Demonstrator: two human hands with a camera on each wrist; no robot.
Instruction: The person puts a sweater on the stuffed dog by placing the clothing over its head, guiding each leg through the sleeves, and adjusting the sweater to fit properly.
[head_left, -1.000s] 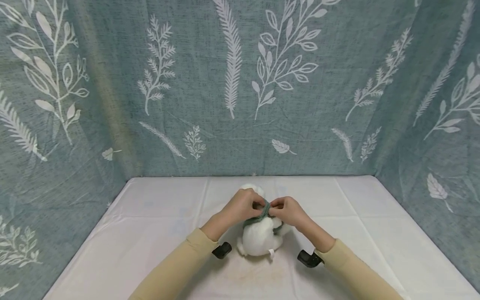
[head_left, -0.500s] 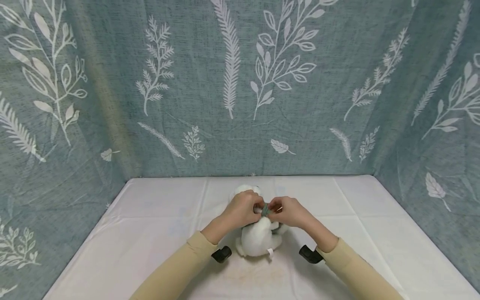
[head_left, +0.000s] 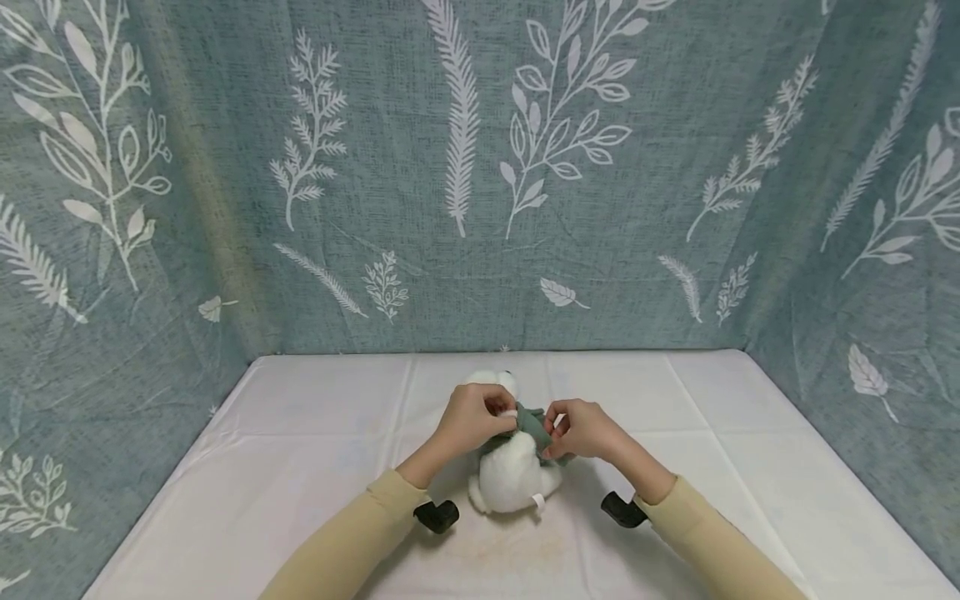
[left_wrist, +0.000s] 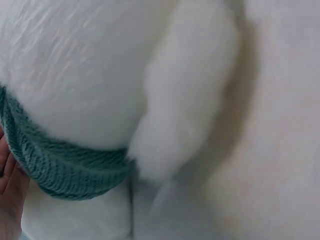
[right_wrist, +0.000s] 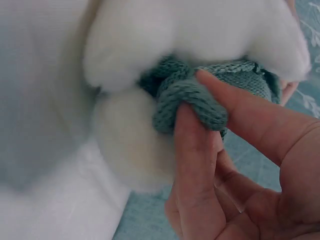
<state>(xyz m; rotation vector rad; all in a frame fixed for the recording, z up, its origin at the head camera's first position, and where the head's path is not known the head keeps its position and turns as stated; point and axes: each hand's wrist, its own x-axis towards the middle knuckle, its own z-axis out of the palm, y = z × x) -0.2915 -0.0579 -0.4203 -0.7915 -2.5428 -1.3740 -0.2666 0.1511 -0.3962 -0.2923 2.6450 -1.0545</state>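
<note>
A white plush toy animal (head_left: pixel 510 479) sits on the table with a knitted green scarf (head_left: pixel 531 427) about its neck. My left hand (head_left: pixel 474 417) is at the neck, thumb and fingers pinching at the scarf's edge. In the left wrist view the scarf (left_wrist: pixel 75 172) loops under the white fur, and only part of the left hand (left_wrist: pixel 11 200) shows at the edge. My right hand (head_left: pixel 585 429) pinches the scarf on the toy's right side. Close up in the right wrist view, a folded length of scarf (right_wrist: pixel 192 102) curls over the index finger of the right hand (right_wrist: pixel 240 175).
A white cloth covers the table (head_left: pixel 315 467). Green curtains (head_left: pixel 420 167) with white leaf prints hang behind it and along both sides. A black wrist camera (head_left: pixel 437 517) sits below the left wrist, another wrist camera (head_left: pixel 622 510) below the right. A small white tag (head_left: pixel 538 502) sticks out from the toy.
My right hand has drawn slightly right and down, and my left hand slightly left. Between them the scarf has gone from a narrow bunch to a wider spread. The toy has shifted slightly left.
</note>
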